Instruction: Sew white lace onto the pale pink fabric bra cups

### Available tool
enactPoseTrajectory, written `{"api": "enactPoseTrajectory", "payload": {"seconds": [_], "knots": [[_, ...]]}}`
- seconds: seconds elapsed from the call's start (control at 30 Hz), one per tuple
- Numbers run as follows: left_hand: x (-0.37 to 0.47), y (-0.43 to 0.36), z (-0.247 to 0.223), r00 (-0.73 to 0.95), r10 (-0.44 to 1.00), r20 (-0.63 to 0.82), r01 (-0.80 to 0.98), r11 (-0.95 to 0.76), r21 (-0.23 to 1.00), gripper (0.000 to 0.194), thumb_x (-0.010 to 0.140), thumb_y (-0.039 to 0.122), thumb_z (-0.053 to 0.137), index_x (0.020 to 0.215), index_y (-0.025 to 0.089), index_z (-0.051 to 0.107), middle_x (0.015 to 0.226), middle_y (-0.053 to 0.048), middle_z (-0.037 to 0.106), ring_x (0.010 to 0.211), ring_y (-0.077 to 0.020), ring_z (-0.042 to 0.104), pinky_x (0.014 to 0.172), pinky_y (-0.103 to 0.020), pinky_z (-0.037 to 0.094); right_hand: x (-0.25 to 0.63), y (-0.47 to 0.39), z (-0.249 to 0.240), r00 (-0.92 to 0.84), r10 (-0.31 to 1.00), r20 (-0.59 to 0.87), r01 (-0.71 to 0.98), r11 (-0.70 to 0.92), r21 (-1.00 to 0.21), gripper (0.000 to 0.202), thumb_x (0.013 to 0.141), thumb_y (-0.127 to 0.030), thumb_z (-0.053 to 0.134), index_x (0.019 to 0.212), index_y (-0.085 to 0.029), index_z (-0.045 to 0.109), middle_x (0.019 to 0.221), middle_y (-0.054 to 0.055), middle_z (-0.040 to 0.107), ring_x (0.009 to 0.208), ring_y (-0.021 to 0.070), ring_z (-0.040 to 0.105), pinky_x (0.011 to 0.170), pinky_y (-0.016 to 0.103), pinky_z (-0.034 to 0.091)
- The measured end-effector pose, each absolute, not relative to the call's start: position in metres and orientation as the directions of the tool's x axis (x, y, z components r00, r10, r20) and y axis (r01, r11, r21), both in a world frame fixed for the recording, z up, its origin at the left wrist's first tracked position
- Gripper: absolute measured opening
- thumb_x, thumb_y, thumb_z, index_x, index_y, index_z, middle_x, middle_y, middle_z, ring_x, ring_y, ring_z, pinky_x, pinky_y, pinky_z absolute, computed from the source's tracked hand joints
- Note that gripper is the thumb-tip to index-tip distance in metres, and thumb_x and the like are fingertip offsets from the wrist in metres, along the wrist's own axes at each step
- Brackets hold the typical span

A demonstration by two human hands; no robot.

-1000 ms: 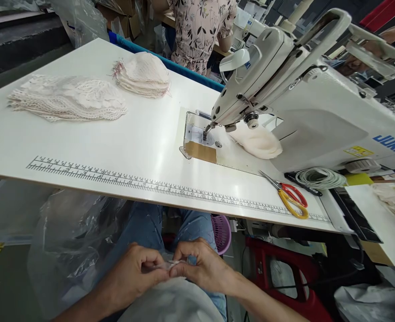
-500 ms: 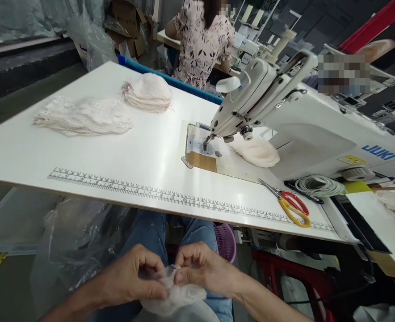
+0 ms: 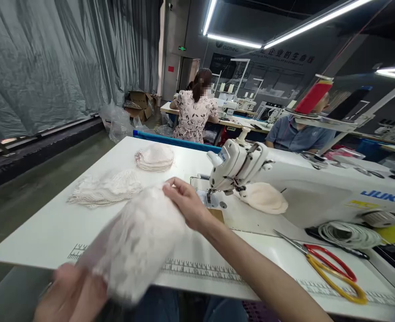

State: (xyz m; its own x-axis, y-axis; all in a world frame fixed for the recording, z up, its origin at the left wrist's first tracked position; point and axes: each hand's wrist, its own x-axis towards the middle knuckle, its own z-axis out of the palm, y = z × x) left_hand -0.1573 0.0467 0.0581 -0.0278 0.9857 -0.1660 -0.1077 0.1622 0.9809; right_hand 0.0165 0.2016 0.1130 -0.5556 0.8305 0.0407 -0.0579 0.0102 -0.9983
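Lowest and closest to me, my left grip (image 3: 72, 293) is blurred, its fingers closed on the lower left edge of a whitish, partly see-through bundle (image 3: 140, 237). The bundle hangs slantwise above the front of the desk (image 3: 43, 241), between my two hands, and it too is smeared enough that I cannot make out its folds. My right grip (image 3: 189, 203) is narrow, thumb and fingers pinching the bundle's upper right edge, with my forearm reaching in across the desk. Below the desk edge are my legs in blue jeans (image 3: 159, 306). Along the near edge runs a printed ruler scale (image 3: 204, 270), partly covered by the bundle, and to the right lie scissors (image 3: 311, 257) with one red and one yellow handle, near a coiled pale cord (image 3: 355, 241). Past my right hand stands the white sewing machine (image 3: 304, 172), with a cream cloth piece (image 3: 267, 199) lying under its arm. Beyond the bundle, to the left, sits a lacy cloth stack (image 3: 103, 190), and behind that a rounded cloth stack (image 3: 155, 158). Farther off, a person in a floral top (image 3: 195, 116) sits facing away, and grey curtains (image 3: 100, 53) hang at left
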Motion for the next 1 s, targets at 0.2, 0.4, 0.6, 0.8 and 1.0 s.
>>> {"api": "enactPoseTrajectory", "payload": {"seconds": [0.2, 0.4, 0.6, 0.8, 1.0], "knots": [[-0.18, 0.212, 0.123, -0.292, 0.956, 0.014, -0.04, -0.027, 0.999, 0.06, 0.073, 0.016, 0.07, 0.128, 0.023, 0.047, 0.079, 0.0, 0.062, 0.058, -0.0087, 0.057, 0.054, -0.018, 0.048, -0.029, 0.324, 0.127, -0.247, 0.958, 0.147, 0.058, 0.166, -0.984, 0.025, 0.096, -0.037, 0.038, 0.106, -0.017, 0.05, 0.085, -0.001, 0.058, 0.066, 0.0095, 0.056, 0.059, 0.022, 0.048], [-0.193, 0.327, 0.12, -0.358, 0.921, 0.153, 0.341, -0.023, 0.94, 0.031, 0.089, 0.026, 0.056, 0.118, 0.016, 0.051, 0.11, -0.007, 0.059, 0.088, -0.018, 0.062, 0.075, -0.036, 0.053, -0.049, 0.407, 0.117, -0.054, 0.985, 0.165, 0.329, 0.174, -0.928, 0.031, 0.091, -0.031, 0.054, 0.117, -0.015, 0.052, 0.115, 0.008, 0.055, 0.097, 0.0205, 0.058, 0.081, 0.04, 0.05], [-0.196, 0.334, 0.092, -0.273, 0.939, 0.207, 0.722, 0.058, 0.689, 0.03, 0.089, 0.03, 0.056, 0.116, 0.017, 0.053, 0.118, -0.008, 0.056, 0.099, -0.0223, 0.059, 0.082, -0.042, 0.051, -0.052, 0.406, 0.089, -0.026, 0.984, 0.177, 0.507, 0.165, -0.846, 0.03, 0.091, -0.031, 0.053, 0.117, -0.016, 0.052, 0.117, 0.008, 0.054, 0.098, 0.0205, 0.057, 0.082, 0.041, 0.049], [-0.213, 0.265, 0.114, -0.056, 0.967, 0.25, 0.877, -0.072, 0.475, 0.03, 0.086, 0.009, 0.047, 0.112, 0.019, 0.058, 0.118, -0.007, 0.053, 0.106, -0.0214, 0.052, 0.091, -0.037, 0.041, -0.048, 0.353, 0.085, -0.349, 0.884, 0.311, 0.451, 0.45, -0.771, 0.026, 0.093, -0.025, 0.044, 0.117, -0.021, 0.052, 0.118, 0.009, 0.051, 0.1, 0.0189, 0.055, 0.087, 0.034, 0.043], [-0.226, 0.2, 0.108, 0.073, 0.991, 0.11, 0.891, -0.114, 0.44, 0.016, 0.069, 0.013, 0.058, 0.08, 0.022, 0.066, 0.078, 0.0, 0.06, 0.078, -0.0204, 0.056, 0.068, -0.029, 0.038, -0.054, 0.29, 0.06, -0.643, 0.748, 0.167, 0.379, 0.499, -0.779, 0.031, 0.069, -0.016, 0.067, 0.098, -0.02, 0.057, 0.084, 0.0, 0.061, 0.062, 0.0115, 0.051, 0.061, 0.024, 0.04]]}}
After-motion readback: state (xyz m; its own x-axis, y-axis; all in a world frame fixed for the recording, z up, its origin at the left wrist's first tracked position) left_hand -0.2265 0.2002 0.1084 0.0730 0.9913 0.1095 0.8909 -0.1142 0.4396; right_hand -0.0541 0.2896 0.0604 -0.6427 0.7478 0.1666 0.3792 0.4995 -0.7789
